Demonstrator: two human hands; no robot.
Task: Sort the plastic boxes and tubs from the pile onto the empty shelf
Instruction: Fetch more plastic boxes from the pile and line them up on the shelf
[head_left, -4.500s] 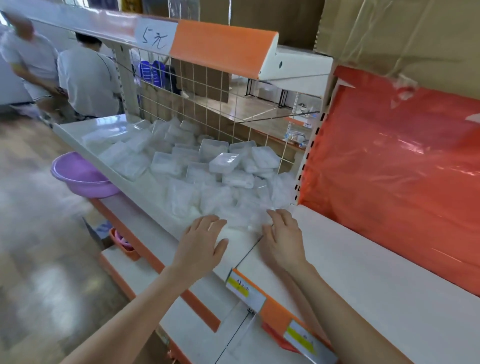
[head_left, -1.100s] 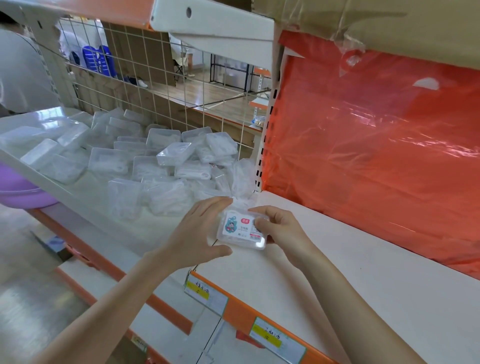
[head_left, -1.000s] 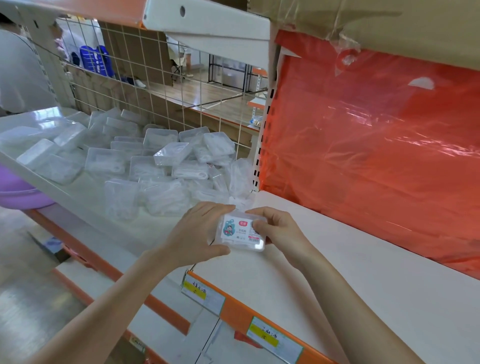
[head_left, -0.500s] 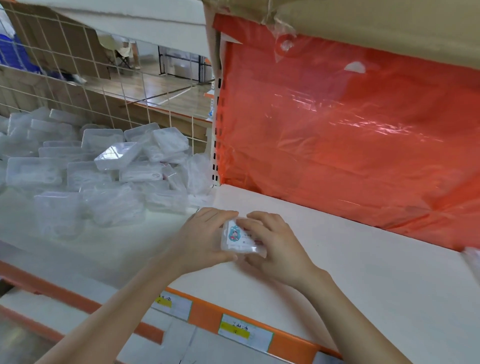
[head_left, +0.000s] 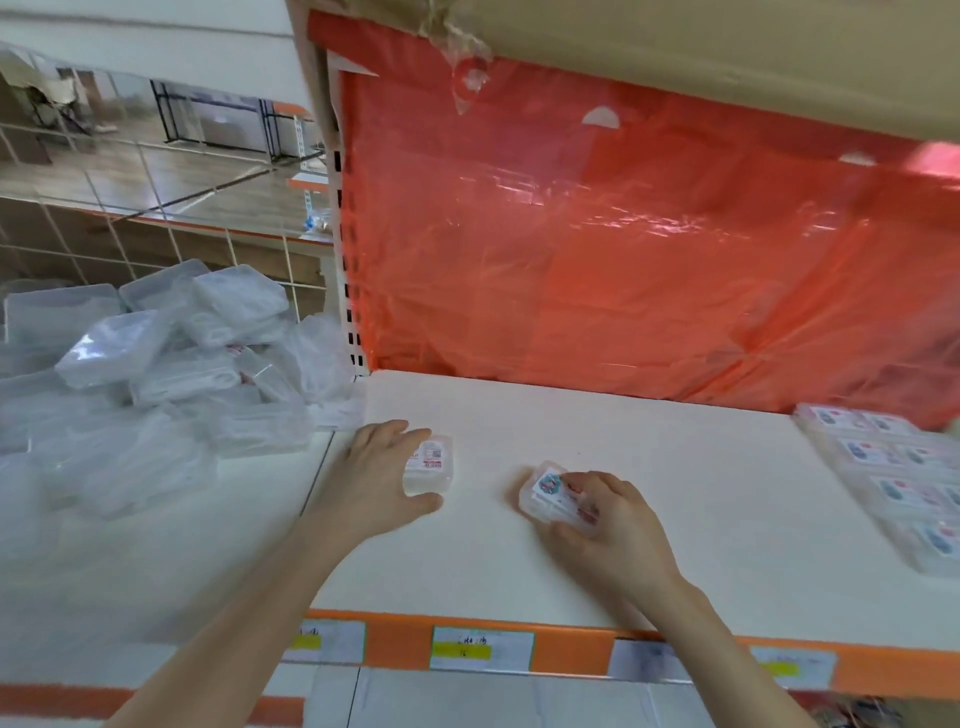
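Clear left box (head_left: 430, 464) and right box (head_left: 550, 491) sit apart on shelf (head_left: 675, 493); pile (head_left: 156, 374) leftward.

An orange plastic sheet (head_left: 597, 260) hangs creased and glossy behind the white shelf (head_left: 649, 519), under taped brown cardboard (head_left: 675, 52). A white slotted upright (head_left: 345, 260) separates it from a wire grid panel (head_left: 156, 228). Beyond the grid lie a wooden floor (head_left: 171, 176) and what may be dark metal racks (head_left: 228, 124). Orange edging (head_left: 571, 649) carries paper price labels (head_left: 480, 648).

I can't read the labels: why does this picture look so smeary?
Head view: motion blur smears the boxes at right and the pile; glare streaks the orange sheet; the price tags are too soft to read.
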